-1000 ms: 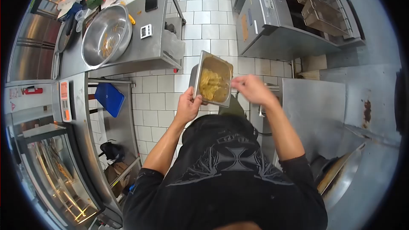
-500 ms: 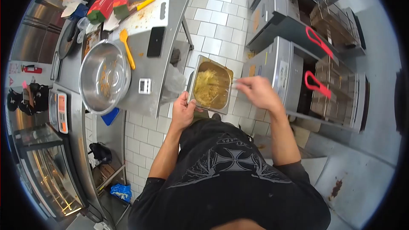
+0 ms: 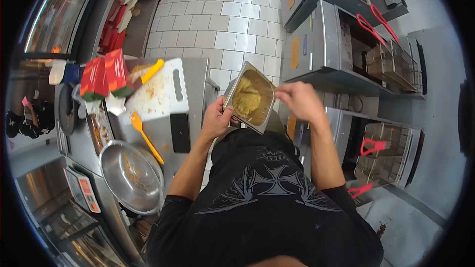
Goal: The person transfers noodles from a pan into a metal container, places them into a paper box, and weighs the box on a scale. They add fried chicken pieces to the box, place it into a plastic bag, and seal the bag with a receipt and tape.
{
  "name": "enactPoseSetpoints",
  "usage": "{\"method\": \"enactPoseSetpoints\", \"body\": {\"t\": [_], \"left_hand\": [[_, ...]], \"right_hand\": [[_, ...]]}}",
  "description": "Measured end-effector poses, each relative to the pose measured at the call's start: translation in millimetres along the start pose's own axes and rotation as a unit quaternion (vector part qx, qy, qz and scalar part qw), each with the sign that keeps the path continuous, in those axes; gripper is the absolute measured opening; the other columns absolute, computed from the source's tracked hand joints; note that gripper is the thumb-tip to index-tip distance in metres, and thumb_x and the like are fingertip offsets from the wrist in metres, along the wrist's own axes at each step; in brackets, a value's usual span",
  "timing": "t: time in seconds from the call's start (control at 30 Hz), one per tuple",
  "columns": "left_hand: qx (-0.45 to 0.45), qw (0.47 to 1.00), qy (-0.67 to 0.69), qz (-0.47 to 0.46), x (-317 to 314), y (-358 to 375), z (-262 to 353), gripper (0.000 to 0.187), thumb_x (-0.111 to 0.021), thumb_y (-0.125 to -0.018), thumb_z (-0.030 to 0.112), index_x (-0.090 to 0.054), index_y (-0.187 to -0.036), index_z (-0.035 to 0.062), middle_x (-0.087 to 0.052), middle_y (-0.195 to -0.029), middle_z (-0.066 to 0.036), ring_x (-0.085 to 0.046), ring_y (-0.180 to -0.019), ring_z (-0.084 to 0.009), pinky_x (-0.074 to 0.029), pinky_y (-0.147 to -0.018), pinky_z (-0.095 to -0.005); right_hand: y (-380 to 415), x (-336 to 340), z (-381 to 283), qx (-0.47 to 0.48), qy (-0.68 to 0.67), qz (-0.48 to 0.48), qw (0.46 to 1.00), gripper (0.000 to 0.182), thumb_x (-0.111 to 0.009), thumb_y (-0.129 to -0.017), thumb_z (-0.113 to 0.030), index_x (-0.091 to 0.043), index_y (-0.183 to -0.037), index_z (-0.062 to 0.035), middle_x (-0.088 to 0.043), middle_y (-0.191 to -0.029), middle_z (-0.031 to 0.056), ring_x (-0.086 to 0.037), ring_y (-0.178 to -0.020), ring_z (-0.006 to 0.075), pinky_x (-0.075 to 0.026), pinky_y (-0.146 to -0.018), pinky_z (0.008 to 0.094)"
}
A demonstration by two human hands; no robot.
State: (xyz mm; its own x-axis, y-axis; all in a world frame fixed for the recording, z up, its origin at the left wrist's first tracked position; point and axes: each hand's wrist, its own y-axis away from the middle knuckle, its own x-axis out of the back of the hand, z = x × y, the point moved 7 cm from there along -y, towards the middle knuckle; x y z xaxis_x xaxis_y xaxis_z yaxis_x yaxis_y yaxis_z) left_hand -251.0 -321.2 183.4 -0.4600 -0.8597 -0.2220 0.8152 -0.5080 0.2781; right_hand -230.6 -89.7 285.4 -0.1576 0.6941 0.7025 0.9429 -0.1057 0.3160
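My left hand grips the left side of a metal food pan, thumb over the rim. The pan is tilted and held in front of my body, above the floor. A soft yellow mash lies along its left side and bottom, with smears on the walls. At the pan's right rim is my right hand, its fingers pinched together. Whatever sits between those fingers is too thin or blurred to make out.
On the steel table to my left are a steel bowl, an orange spatula, a black phone, a white cutting board, a yellow-handled knife and red cartons. Fryers with red-handled baskets line my right. Another person stands far left.
My view has shifted forward along the aisle, so the table and fryers sit lower in it. The pan is turned and tilted more, and the mash looks more gathered. My right hand stays by the rim.
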Motion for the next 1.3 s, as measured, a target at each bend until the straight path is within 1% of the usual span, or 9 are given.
{"method": "enactPoseSetpoints", "body": {"t": [0.1, 0.17, 0.37, 0.43, 0.63, 0.93, 1.03, 1.17, 1.3], "left_hand": [[-0.014, 0.999, 0.031, 0.027, 13.8, -63.7, 27.8, 0.009, -0.046, -0.096, 0.006, -0.049, -0.091, -0.0011, -0.063, -0.081, -0.009, -0.064, -0.064, -0.0120, -0.057, -0.058, -0.0255], [-0.021, 0.997, 0.054, 0.058, 18.7, -106.8, 38.0, 0.009, -0.046, -0.096, 0.006, -0.049, -0.091, -0.0014, -0.063, -0.081, -0.009, -0.063, -0.063, -0.0125, -0.058, -0.058, -0.0262], [0.026, 0.989, 0.041, 0.143, 61.5, -217.8, 49.2, 0.009, -0.044, -0.096, 0.004, -0.050, -0.093, -0.0020, -0.064, -0.085, -0.011, -0.066, -0.069, -0.0146, -0.059, -0.058, -0.0281], [0.004, 0.981, 0.051, 0.184, 81.1, -242.2, 68.1, 0.009, -0.044, -0.096, 0.004, -0.050, -0.094, -0.0021, -0.064, -0.086, -0.011, -0.065, -0.067, -0.0147, -0.060, -0.058, -0.0282], [-0.096, 0.938, 0.112, 0.314, 135.6, -297.7, 117.4, 0.010, -0.045, -0.097, 0.007, -0.051, -0.094, -0.0003, -0.064, -0.086, -0.010, -0.065, -0.067, -0.0145, -0.059, -0.058, -0.0288], [-0.083, 0.912, 0.137, 0.378, 245.7, -382.2, 148.0, 0.008, -0.045, -0.096, 0.005, -0.049, -0.093, -0.0009, -0.060, -0.084, -0.007, -0.063, -0.067, -0.0122, -0.058, -0.059, -0.0282], [-0.096, 0.901, 0.107, 0.410, 306.4, -384.2, 181.7, 0.008, -0.045, -0.096, 0.006, -0.049, -0.091, 0.0000, -0.060, -0.083, -0.007, -0.063, -0.067, -0.0126, -0.059, -0.059, -0.0287], [-0.208, 0.866, 0.143, 0.431, 385.0, -395.0, 221.3, 0.010, -0.046, -0.096, 0.007, -0.047, -0.087, 0.0018, -0.060, -0.080, -0.008, -0.063, -0.066, -0.0140, -0.058, -0.061, -0.0298], [-0.252, 0.866, 0.090, 0.423, 427.3, -422.8, 287.0, 0.013, -0.050, -0.096, 0.013, -0.050, -0.092, 0.0005, -0.063, -0.085, -0.010, -0.063, -0.068, -0.0151, -0.057, -0.061, -0.0302]], "right_hand": [[-72.6, 41.4, -4.3, -0.050, 0.116, 0.052, 0.991, 0.021, -0.064, -0.085, -0.021, -0.073, -0.098, -0.0085, -0.069, -0.090, 0.0185, -0.064, -0.087, 0.0395, -0.052, -0.078, 0.0441], [-136.2, 6.6, 28.1, -0.026, 0.161, -0.100, 0.982, 0.020, -0.064, -0.085, -0.022, -0.073, -0.098, -0.0100, -0.069, -0.090, 0.0185, -0.064, -0.087, 0.0391, -0.052, -0.079, 0.0438], [-277.4, -19.3, 26.0, -0.062, -0.124, -0.295, 0.945, 0.022, -0.061, -0.086, -0.022, -0.074, -0.099, -0.0099, -0.069, -0.089, 0.0193, -0.066, -0.082, 0.0339, -0.051, -0.076, 0.0394], [-325.2, 34.0, -18.2, 0.111, 0.004, -0.174, 0.978, 0.020, -0.063, -0.085, -0.021, -0.073, -0.099, -0.0102, -0.069, -0.085, 0.0181, -0.066, -0.081, 0.0335, -0.052, -0.075, 0.0411], [-432.2, 146.6, -151.9, 0.185, 0.281, -0.111, 0.935, 0.020, -0.063, -0.083, -0.020, -0.072, -0.100, -0.0121, -0.069, -0.082, 0.0140, -0.065, -0.079, 0.0365, -0.053, -0.072, 0.0454], [-606.9, -38.8, -153.7, 0.245, 0.026, -0.375, 0.893, 0.027, -0.063, -0.087, -0.025, -0.070, -0.109, -0.0097, -0.069, -0.089, 0.0191, -0.065, -0.080, 0.0357, -0.052, -0.076, 0.0419], [-623.9, -49.4, -211.3, 0.125, -0.017, -0.437, 0.891, 0.031, -0.064, -0.087, -0.028, -0.069, -0.111, -0.0100, -0.069, -0.088, 0.0185, -0.064, -0.078, 0.0361, -0.052, -0.075, 0.0403], [-673.3, 37.0, -364.2, 0.350, 0.226, -0.206, 0.885, 0.023, -0.061, -0.087, -0.023, -0.072, -0.102, -0.0101, -0.069, -0.086, 0.0172, -0.064, -0.078, 0.0371, -0.052, -0.074, 0.0430], [-741.1, 13.5, -434.0, 0.345, 0.336, -0.145, 0.864, 0.021, -0.060, -0.087, -0.023, -0.071, -0.095, -0.0072, -0.068, -0.082, 0.0172, -0.064, -0.080, 0.0358, -0.051, -0.073, 0.0452]]}}
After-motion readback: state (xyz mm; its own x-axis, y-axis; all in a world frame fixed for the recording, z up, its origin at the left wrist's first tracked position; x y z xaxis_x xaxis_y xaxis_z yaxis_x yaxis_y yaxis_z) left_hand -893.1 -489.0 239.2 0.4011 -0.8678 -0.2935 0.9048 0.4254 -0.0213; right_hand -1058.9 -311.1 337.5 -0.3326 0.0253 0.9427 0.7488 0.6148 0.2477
